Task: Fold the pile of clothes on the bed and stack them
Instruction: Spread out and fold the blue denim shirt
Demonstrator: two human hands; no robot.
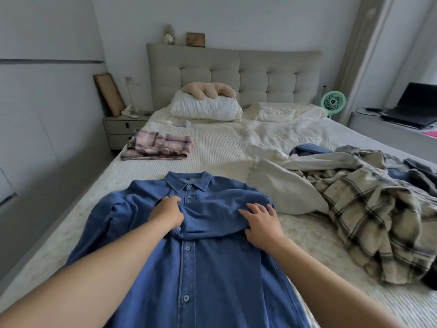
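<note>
A person's two bare hands work on a blue denim shirt [212,268] laid front-up, buttoned, collar toward the headboard [236,72], on the near part of the bed [224,147]. The shirt's right sleeve is folded across its chest. The left hand [169,210] rests on the chest just below the collar, its fingers [168,199] curled down into the cloth — whether they pinch the fabric cannot be told. The right hand [262,224] lies flat on the folded sleeve, fingers spread and straight, pressing it down.

To the right of the shirt, a loose pile of unfolded clothes [354,197] sprawls across the bed — a cream plaid shirt [378,223] on top, pale and dark garments tangled with it. Beyond the denim shirt, toward the headboard and to the left, sits a folded pink plaid garment [158,146]. Pillows [205,107] lie against the headboard, and a small green fan [333,102] stands to its right.
</note>
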